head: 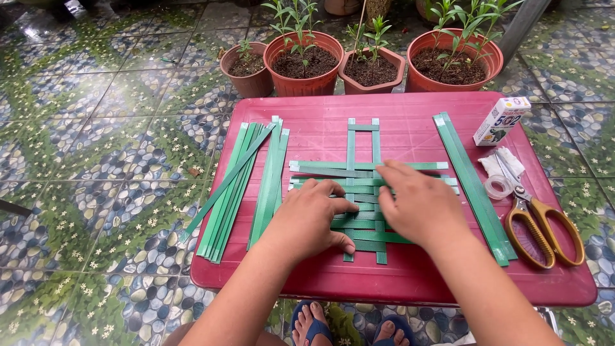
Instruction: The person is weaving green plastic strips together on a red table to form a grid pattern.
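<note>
Weaving looks to be the step in hand: both hands rest on a half-made mat [365,198] of green strips at the middle of a red table [397,282]. The left hand [314,218] lies flat on the mat's near left part, fingers spread and thumb tucked along the near edge, pressing the crossings down. The right hand [416,205] lies palm-down on the right part, fingers together and reaching left over the horizontal strips; whether it pinches a strip underneath cannot be told. Two upright strips run far to near through several cross strips.

Loose strips [246,182] lie in a bundle to the left, with two more long strips [474,186] to the right. Further right sit scissors [541,227], a tape roll [498,187] and a small box [501,120]. Potted plants [303,61] stand beyond the far edge.

Judging by the gaps, the next move calls for snugging the cross strips tight, then threading another upright over and under beside the two already placed.
</note>
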